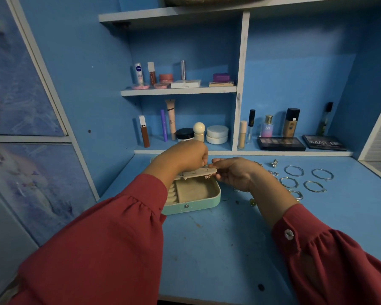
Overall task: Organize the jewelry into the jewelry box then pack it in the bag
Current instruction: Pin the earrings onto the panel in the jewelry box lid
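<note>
Both arms in red sleeves reach over the blue desk to the green jewelry box (193, 205), which sits open near the desk's back edge. The left hand (185, 156) pinches a small pin at the cream earring flap (198, 173), and the right hand (233, 172) holds the flap's end with curled fingers. The left wrist hides part of the box, and the silver bangles (304, 179) lie toward the right edge
</note>
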The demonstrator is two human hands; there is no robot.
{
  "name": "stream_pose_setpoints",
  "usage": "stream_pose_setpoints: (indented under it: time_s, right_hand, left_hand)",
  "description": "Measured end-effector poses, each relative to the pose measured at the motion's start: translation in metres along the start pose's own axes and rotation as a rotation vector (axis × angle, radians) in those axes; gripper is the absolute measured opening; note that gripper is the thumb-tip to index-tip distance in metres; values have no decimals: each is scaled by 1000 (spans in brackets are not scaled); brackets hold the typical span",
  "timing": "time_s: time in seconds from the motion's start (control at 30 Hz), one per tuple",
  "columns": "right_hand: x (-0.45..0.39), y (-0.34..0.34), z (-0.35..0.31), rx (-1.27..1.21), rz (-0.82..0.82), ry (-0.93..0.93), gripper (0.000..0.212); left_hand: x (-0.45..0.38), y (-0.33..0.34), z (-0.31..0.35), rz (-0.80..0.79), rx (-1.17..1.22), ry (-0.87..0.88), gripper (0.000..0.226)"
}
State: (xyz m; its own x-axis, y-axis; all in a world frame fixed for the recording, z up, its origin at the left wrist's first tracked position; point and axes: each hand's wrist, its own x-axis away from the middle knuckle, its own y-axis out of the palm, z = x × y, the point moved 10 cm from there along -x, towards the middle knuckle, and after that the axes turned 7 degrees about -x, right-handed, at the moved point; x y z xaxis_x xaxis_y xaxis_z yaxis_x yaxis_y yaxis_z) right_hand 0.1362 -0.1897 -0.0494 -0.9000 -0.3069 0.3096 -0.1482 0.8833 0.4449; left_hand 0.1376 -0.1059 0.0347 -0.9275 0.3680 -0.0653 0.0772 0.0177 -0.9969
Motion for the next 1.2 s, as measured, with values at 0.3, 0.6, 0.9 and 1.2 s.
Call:
stream_pose_setpoints:
  time_s: [0.3,0.6,0.9,1.2]
  right_hand:
    - [1,1,0,2,-8,-5,8]
    - [1,0,0,25,-5,-7,7]
    - [1,0,-1,1,-8,-28,18]
    - [2,7,-5,48,-63,-62,8]
  left_hand:
    - [-5,6,2,-107,20,7,12]
    - [-3,-3,8,-59,-30,49,11]
    - [-4,0,7,-63,-60,41,10]
    - [2,-7,-25,0,338,-60,16]
